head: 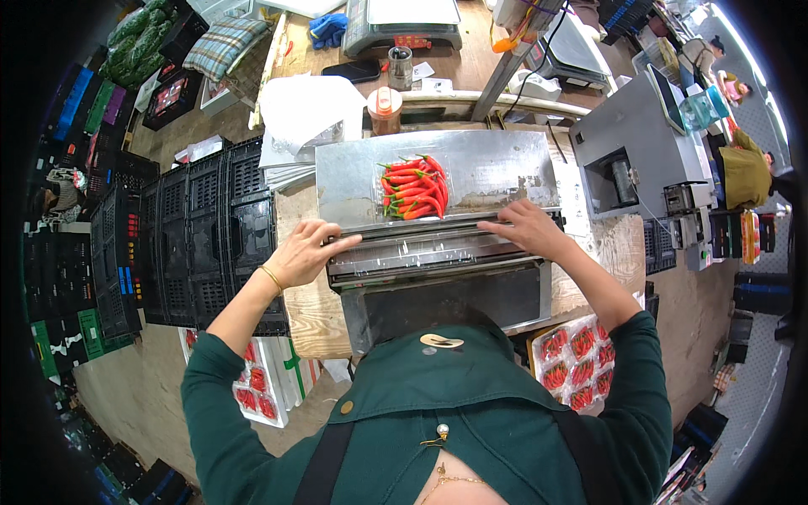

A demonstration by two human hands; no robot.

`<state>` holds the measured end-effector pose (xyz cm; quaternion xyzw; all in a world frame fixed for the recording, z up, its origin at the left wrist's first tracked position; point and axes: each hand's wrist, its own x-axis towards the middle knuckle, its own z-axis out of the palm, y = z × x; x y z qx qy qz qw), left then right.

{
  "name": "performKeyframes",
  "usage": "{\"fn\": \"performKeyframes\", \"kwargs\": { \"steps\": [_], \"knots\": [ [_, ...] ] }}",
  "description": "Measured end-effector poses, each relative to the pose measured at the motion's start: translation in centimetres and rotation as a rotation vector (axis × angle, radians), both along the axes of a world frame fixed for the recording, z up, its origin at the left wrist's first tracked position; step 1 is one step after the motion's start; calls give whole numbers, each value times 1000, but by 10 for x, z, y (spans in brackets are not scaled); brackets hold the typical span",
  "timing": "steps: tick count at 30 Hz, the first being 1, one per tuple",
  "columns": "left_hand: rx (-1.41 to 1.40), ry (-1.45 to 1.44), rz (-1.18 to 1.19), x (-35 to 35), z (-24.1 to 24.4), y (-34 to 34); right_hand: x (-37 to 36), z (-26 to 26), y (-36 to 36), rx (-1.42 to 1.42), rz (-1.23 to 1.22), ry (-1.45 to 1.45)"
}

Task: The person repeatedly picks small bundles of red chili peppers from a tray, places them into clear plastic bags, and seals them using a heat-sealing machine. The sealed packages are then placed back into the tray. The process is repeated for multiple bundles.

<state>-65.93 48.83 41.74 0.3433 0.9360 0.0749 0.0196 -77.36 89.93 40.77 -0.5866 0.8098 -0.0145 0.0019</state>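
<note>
A clear tray of red chili peppers (413, 188) with green stems rests on the metal top plate (486, 170) of a film wrapping machine. My left hand (306, 247) is at the left end of the machine's front bars (416, 228), its thumb stretched to the right along them. Toward the right end of those bars, my right hand (527, 228) bends over them, thumb pointing left. Glossy clear film (429, 249) appears to cover the roller below the bars. Whether my fingers pinch the film's edge cannot be made out.
White foam sheets (309, 120) and an orange-capped bottle (384, 110) stand behind the machine. Black crates (202, 240) are stacked left. A grey machine (631, 145) stands right. Packed chilies (577, 360) sit low at right. A weighing scale (404, 28) is at the back; people (745, 167) are far right.
</note>
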Motion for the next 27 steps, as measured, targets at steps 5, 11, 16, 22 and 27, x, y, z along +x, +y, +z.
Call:
{"fn": "performKeyframes", "kwargs": {
  "steps": [5, 11, 16, 22, 27],
  "knots": [
    [-25, 53, -133, -23, -23, 31, 9, -36, -32, -174, 18, 21],
    [428, 102, 209, 27, -7, 27, 43, -4, -23, -493, -473, -621],
    [1046, -228, 380, 9, 68, 44, 37, 76, -32, -1076, -808, -1197],
    [1894, -371, 604, -135, 47, 67, -88, 50, -135, -1616, -480, -1460],
    [797, -83, 384, -158, -77, 66, -95, -62, -128, -554, -440, -572]
  ]
}}
